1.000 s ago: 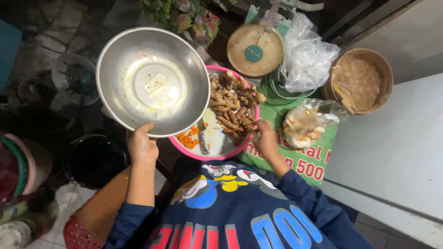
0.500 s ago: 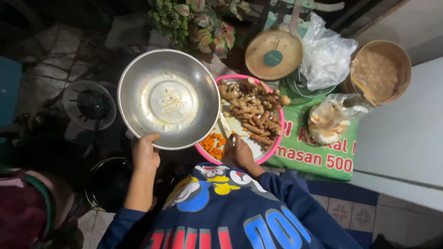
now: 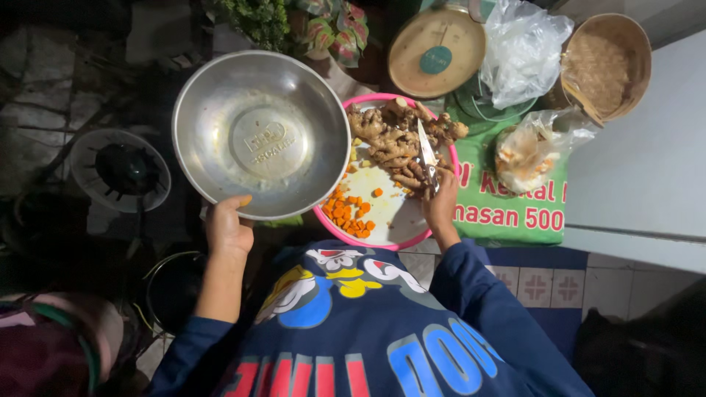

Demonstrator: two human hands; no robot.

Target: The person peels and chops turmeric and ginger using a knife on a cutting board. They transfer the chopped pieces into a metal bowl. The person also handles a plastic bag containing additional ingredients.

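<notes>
Left hand (image 3: 226,229) grips the rim of an empty steel bowl (image 3: 261,134), right hand (image 3: 440,206) clasps a knife (image 3: 426,151) over the pink tray (image 3: 397,237), where a few orange slices (image 3: 350,213) lie cut and most ginger roots (image 3: 397,140) remain whole.

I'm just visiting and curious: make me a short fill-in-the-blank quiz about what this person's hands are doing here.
1. The left hand holds a large ____ bowl by its rim.
2. The right hand holds a ____ over the ginger roots.
3. The roots lie in a basin with a ____ rim.
4. The small chopped pieces in the basin are ____ in colour.

Missing words: metal; knife; pink; orange
</notes>
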